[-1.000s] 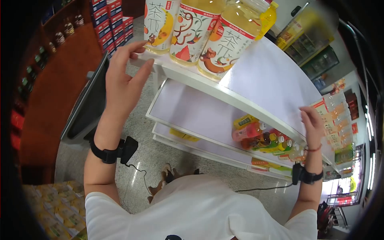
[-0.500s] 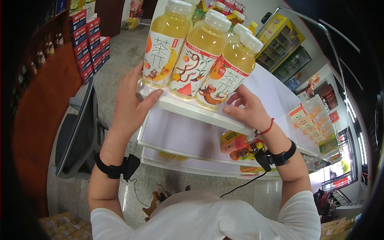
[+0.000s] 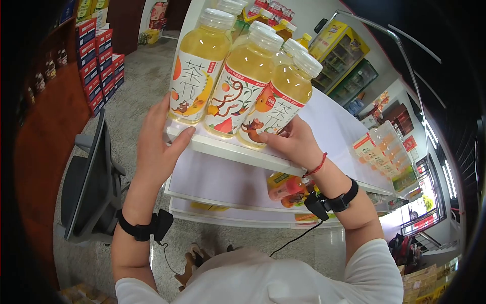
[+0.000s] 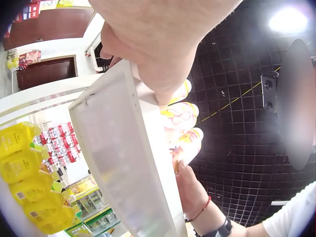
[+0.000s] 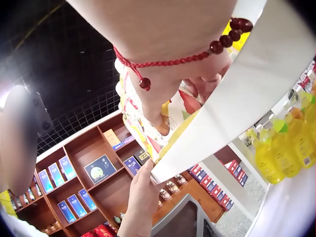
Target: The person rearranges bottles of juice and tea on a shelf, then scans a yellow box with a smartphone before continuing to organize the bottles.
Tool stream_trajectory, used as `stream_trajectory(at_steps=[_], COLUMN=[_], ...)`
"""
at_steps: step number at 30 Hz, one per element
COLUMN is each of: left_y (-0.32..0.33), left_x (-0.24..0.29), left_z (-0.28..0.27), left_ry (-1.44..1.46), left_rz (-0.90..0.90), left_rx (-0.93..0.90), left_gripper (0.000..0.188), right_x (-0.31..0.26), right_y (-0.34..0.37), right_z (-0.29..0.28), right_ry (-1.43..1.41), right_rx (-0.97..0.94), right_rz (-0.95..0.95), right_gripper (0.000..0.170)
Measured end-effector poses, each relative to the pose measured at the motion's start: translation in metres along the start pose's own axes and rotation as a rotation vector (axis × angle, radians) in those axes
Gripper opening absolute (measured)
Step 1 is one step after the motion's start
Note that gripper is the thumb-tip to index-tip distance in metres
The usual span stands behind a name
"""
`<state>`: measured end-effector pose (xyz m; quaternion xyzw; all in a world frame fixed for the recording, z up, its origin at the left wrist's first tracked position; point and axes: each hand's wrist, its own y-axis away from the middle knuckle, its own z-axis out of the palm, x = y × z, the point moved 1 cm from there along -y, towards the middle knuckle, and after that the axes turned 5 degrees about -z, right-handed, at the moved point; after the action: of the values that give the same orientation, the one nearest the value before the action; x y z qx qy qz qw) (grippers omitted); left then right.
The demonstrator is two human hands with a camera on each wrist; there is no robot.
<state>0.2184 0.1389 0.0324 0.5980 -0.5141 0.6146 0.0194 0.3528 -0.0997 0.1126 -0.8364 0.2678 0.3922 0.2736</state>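
Observation:
Three bottles of yellow tea stand in front on the white shelf's top [image 3: 228, 148]: left [image 3: 192, 83], middle [image 3: 238, 93] and right [image 3: 276, 104]. My left hand [image 3: 157, 142] rests at the shelf's left end beside the left bottle, fingers extended, thumb along the edge. My right hand [image 3: 298, 144] grips the right bottle low down, thumb across its label; its other fingers are partly hidden. Beneath my left hand [image 4: 153, 44], the left wrist view shows the shelf's end. In the right wrist view my right hand [image 5: 168, 84] lies against the bottles' labels.
More bottles [image 3: 283, 30] stand behind the front ones. Lower shelves hold drinks [image 3: 286, 187] on their right side. A grey chair [image 3: 91, 187] stands on the left, near stacked red and blue boxes [image 3: 96, 66]. Another bottle group [image 3: 382, 149] stands farther right on the top.
My right hand has come from far along the shelf to the right bottle, and its thumb now lies on the label. My left hand stays by the shelf's left end. The head view has shifted.

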Motion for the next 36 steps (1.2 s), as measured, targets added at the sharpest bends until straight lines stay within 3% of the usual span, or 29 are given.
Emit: stream_trajectory(at_steps=[2,4,7,16,33,36], left_y=[0.0,0.0,0.0,0.001,0.001,0.001], left_x=[0.0,-0.003,-0.004,-0.005,-0.025,-0.038], left_z=[0.001,0.002,0.002,0.004,0.002,0.001], left_ry=[-0.004,0.01,0.022,0.073,0.058,-0.004], left_rz=[0.027,0.036,0.038,0.046,-0.125,-0.051], left_rx=[0.041,0.039,0.029,0.032,-0.026,0.028], left_gripper=[0.069,0.068,0.068,0.065,0.054,0.055], right_x=[-0.005,-0.01,-0.002,0.008,0.083,0.091], right_y=[0.002,0.002,0.007,0.035,0.082,0.088], right_z=[-0.002,-0.005,-0.008,-0.051,-0.192,-0.207], right_ry=[-0.016,0.043,-0.098,-0.16,0.15,0.147], right_rx=[0.002,-0.041,-0.016,0.061,0.404,0.443], right_rz=[0.002,0.056,-0.01,0.043,0.262,0.295], right_gripper=[0.068,0.054,0.058,0.051,0.041,0.041])
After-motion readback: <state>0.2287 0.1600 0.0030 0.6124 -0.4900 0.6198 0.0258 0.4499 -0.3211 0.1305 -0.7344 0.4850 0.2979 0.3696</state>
